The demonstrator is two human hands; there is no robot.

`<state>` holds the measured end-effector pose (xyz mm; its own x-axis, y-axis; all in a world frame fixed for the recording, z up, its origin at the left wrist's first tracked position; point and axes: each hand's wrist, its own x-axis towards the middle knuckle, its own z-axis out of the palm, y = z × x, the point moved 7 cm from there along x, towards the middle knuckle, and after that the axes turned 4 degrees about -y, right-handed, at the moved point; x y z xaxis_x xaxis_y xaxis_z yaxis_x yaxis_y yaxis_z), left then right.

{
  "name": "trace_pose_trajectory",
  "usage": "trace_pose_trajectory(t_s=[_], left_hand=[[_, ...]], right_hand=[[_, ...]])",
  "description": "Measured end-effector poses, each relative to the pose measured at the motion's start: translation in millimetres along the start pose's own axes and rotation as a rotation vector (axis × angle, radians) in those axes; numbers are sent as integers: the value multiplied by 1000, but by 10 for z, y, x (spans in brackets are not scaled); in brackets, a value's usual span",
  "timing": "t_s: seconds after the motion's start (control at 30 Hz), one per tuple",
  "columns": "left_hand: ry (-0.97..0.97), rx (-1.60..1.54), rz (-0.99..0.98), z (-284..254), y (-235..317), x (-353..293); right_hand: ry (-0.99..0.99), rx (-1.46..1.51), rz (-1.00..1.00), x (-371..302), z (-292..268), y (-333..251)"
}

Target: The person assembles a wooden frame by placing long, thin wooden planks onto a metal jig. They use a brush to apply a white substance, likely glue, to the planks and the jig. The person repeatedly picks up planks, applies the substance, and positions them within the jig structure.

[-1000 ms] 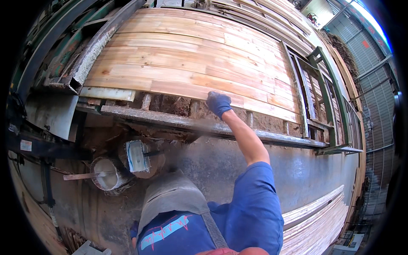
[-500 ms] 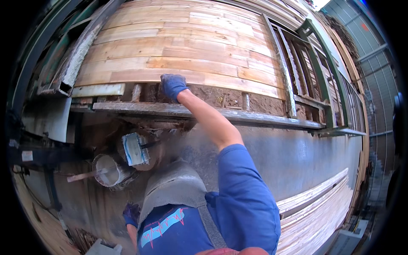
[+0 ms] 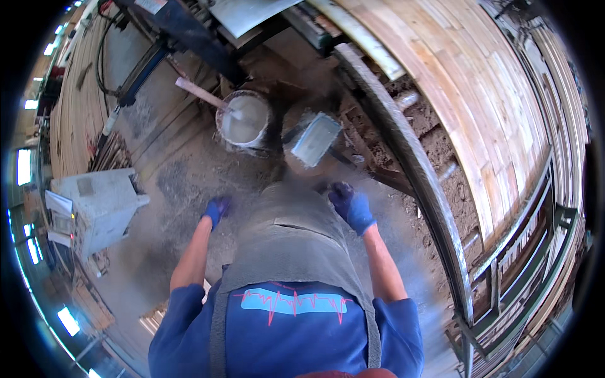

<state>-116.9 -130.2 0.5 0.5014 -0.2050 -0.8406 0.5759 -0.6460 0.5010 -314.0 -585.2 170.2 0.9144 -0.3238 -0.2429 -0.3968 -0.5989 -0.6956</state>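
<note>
My left hand (image 3: pixel 218 211), in a blue and purple work glove, hangs left of my grey apron (image 3: pixel 290 220). It is over the floor, its fingers smeared by motion. On the apron's other side is my right hand (image 3: pixel 351 206), in a matching glove, with its fingers curled in and nothing visible in them. Ahead of the right hand, a pale rectangular tray-like thing (image 3: pixel 315 140) with a blue edge rests on a round support. Left of that stands a bucket (image 3: pixel 246 120) of whitish liquid, with a wooden-handled tool (image 3: pixel 200 93) leaning in it. Neither hand touches these.
A panel of joined wood strips (image 3: pixel 466 82) lies at the right behind a long metal rail (image 3: pixel 409 145). A grey box-shaped machine (image 3: pixel 97 205) stands at the left. Long boards (image 3: pixel 79 94) are stacked at the far left.
My view has turned left, away from the wood panel. My right hand has come back from the panel's near edge to beside the apron. My left hand now shows more fully.
</note>
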Motion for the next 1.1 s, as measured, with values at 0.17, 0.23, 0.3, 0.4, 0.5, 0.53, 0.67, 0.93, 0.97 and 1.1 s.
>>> trace_pose_trajectory(t_s=[0.17, 0.23, 0.3, 0.4, 0.5, 0.53, 0.67, 0.93, 0.97, 1.1], left_hand=[[-57, 578, 509, 949, 1472, 1204], [-43, 887, 621, 1559, 2291, 1359], [-28, 1045, 632, 2064, 2539, 1807], [-163, 1241, 570, 2480, 2686, 2444], [-240, 1179, 670, 2483, 2742, 2445], [-210, 1271, 495, 2420, 2741, 2421], [-172, 1167, 724, 1771, 2917, 1831], [-355, 496, 1554, 2007, 4567, -1282], [-314, 453, 1667, 2164, 4746, -1511], [-453, 478, 1614, 2781, 5401, -1979]], right_hand=[[-151, 73, 446, -572, 576, 503], [-48, -84, 437, -1263, 905, 987], [79, 269, 775, -1752, 926, 1099], [204, 359, 1000, -2464, 1144, 1043], [230, 141, 921, -2514, 1253, 568], [207, 92, 889, -2484, 1311, 453], [176, 275, 896, -1540, 1001, -144], [474, 462, 195, 967, -928, -1421], [571, 390, 132, 1041, -1134, -1479], [833, 373, 229, 995, -2121, -880]])
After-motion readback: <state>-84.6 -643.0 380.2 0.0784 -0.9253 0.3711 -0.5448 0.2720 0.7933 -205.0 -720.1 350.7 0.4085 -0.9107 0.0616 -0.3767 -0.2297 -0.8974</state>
